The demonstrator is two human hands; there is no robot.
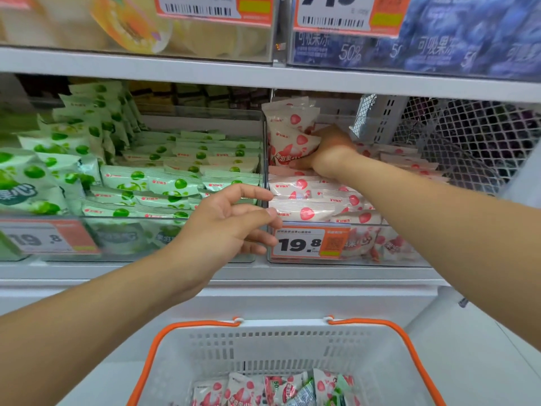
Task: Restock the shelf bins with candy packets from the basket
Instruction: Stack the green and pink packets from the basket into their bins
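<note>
I see my right hand [329, 152] deep inside the right clear bin [345, 260], its fingers curled around a bunch of pink strawberry candy packets [292, 133] that stand upright against the clear divider wall [265, 171] on the bin's left side. The hand partly hides its own fingertips. Above the hand there is only a narrow gap below the white shelf edge [263, 74]. To the right, a grey perforated basket [380, 118] and a white mesh [468, 136] stand close, so the room there is small.

My left hand [231, 221] hovers in front of the divider, fingers spread and relaxed, holding nothing, near the price tag [310, 243] with 19.8. The left bin [146, 256] is filled with green candy packets [164, 183], some flat, some upright at the far left.

The held packets are white with red strawberries and red logo. More of them lie flat in the right bin, and others lie in the white shopping basket [281, 344] with orange handles [152, 356], near me, below the shelf.
</note>
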